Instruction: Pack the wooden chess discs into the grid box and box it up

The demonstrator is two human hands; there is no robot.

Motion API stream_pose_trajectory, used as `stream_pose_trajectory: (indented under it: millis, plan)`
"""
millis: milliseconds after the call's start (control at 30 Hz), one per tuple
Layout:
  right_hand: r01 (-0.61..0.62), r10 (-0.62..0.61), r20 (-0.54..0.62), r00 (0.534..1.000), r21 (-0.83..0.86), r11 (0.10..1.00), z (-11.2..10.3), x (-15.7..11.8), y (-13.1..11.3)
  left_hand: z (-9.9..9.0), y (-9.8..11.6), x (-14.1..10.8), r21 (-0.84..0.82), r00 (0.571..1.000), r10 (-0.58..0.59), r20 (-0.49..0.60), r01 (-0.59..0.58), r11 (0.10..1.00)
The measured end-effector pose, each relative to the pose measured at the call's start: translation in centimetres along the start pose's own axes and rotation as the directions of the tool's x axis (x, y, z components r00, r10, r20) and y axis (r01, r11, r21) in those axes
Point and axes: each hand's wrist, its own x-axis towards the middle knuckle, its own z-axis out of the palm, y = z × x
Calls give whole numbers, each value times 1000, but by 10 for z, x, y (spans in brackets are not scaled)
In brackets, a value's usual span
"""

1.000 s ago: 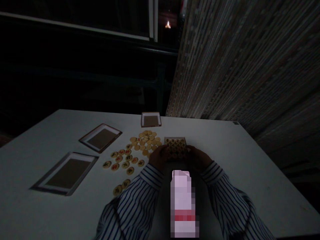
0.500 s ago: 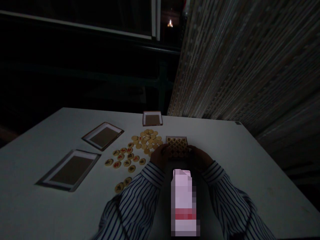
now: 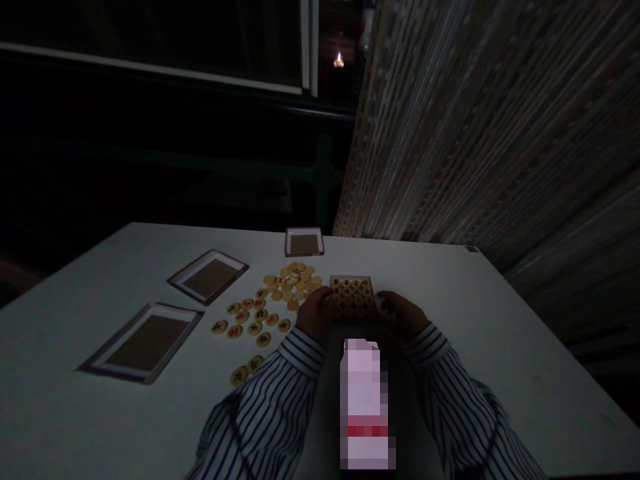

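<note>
A small box (image 3: 351, 277) packed with rows of round wooden pieces marked in black and red rests on the white table. My left hand (image 3: 317, 316) is at the box's left side, its fingers curled against that edge. On the other side my right hand (image 3: 401, 315) is beside the right edge, fingers bent and apart, with a small gap to the box. Left of the box lies a pile of loose wooden pieces (image 3: 295, 277). Nearer to me, more marked pieces (image 3: 255, 327) are spread beside my left sleeve.
Three shallow trays lie on the white table (image 3: 500, 373): one at the back (image 3: 305, 244), one at the left (image 3: 210, 277), and a larger one (image 3: 143, 342) nearer. A pixelated pale object (image 3: 364, 400) is between my forearms. A string curtain (image 3: 450, 133) hangs behind.
My right hand has drawn slightly away from the box's right edge, and its fingers have loosened. The view has tilted up slightly. My left hand stays at the box.
</note>
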Motion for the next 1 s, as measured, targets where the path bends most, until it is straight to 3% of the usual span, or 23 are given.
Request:
stream_pose_trajectory:
  millis: [267,367,500,667,833,1000]
  plan:
    - [110,-112,-125,986,-21,994,-2,-1,-6,-22,12,-7,-81,997,64,-50,-68,994]
    - [156,-161,-131,978,-42,987,-4,0,-10,-38,13,-8,-51,992,103,-77,-107,993]
    - [215,-222,-133,966,-65,974,-9,3,-15,-67,20,-13,13,993,68,-92,-67,998]
    - [243,-251,-97,963,-81,967,-17,9,-30,-105,24,-17,154,988,36,-151,-12,988]
    - [183,-188,-15,982,-179,967,-21,21,-58,-135,4,-16,267,970,43,-240,24,963]
    - [209,-186,118,976,-231,950,-21,36,-89,-156,-15,-17,456,953,89,-288,55,888]
